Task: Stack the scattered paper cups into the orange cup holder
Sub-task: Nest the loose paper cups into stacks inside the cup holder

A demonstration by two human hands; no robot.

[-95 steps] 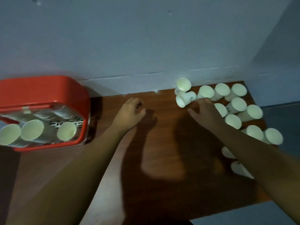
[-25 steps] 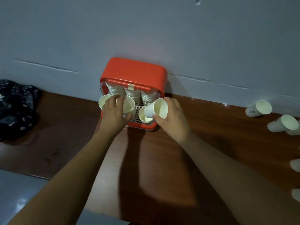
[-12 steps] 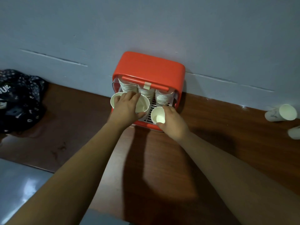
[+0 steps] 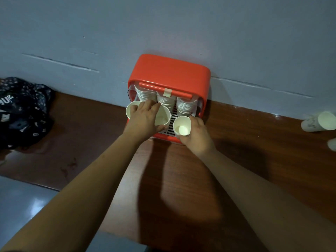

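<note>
The spread fingers of the left hand (image 4: 145, 119) are laid across 2 cup mouths (image 4: 131, 110) at the orange cup holder's (image 4: 169, 73) front. Just right of them, 1 paper cup (image 4: 181, 126) is gripped by the curled fingers of the right hand (image 4: 197, 136).

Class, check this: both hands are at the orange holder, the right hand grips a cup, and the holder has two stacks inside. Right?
No: the head view shows three stacks in the holder, not two. The rest stands: left hand and right hand are at the holder, the right gripping a cup.
</note>
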